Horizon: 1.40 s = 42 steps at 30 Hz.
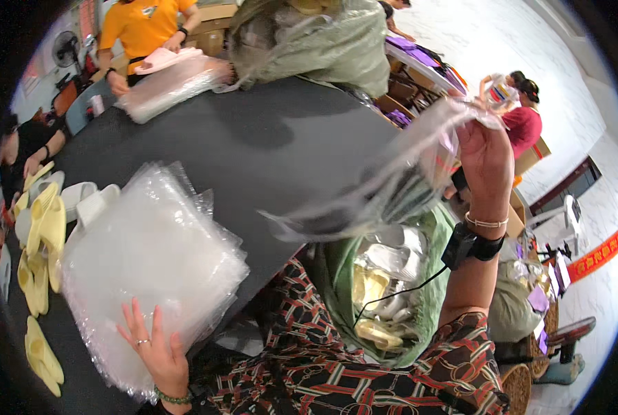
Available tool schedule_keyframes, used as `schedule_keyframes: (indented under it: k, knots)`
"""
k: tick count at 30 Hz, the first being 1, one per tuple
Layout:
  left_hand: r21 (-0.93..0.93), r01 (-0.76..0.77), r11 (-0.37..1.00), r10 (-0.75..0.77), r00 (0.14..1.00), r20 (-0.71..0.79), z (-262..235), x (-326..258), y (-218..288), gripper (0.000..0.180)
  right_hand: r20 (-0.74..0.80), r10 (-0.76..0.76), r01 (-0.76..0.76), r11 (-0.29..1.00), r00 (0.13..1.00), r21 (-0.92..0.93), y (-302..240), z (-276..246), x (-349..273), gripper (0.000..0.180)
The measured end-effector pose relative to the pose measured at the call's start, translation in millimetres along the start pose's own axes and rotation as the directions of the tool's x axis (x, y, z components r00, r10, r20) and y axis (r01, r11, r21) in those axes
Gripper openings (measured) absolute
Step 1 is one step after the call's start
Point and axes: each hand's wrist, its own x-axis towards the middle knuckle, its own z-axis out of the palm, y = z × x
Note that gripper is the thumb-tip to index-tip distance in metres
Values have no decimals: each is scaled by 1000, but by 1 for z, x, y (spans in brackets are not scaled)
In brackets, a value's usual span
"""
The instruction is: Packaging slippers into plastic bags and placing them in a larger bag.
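My right hand is raised off the right edge of the black table, fingers pinched on the top of one clear plastic bag that hangs slack and billows back toward the table; my left hand lies flat and spread on the stack of clear bags at the table's near edge, gripping nothing. I judge the film feather-light, limp and slippery, apt to cling to its neighbours, so it is best pinched at a corner or the open mouth. Where one bag ends and the next begins in the stack I cannot make out, and the contents of the green sack below my right arm are half hidden by glare
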Motion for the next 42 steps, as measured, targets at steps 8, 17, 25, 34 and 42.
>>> schedule_keyframes:
  k: [8, 17, 25, 34, 42]
  knots:
    - [-516, 31, 856, -105, 988, -113, -29, -8, -1, 46, 88, -376, 386, 899, 922, -205, 38, 205, 17, 27]
    - [-973, 177, -151, -504, 833, 229, -55, -10, -21, 67, 630, -303, 295, 948, 715, 121, 177, 270, -160, 53]
    - [-546, 128, 828, -159, 987, -9, -36, -39, -73, 51, 848, -44, 94, 996, 528, -7, 201, 276, -227, 38]
    - [-960, 269, -73, -641, 725, 252, -38, -9, -52, 60, 829, -56, 359, 916, 557, -180, 174, 247, -158, 34]
    - [-948, 213, -235, -658, 683, 316, -50, 0, -73, 72, 449, 49, 367, 502, 892, -783, 280, 148, -44, 45]
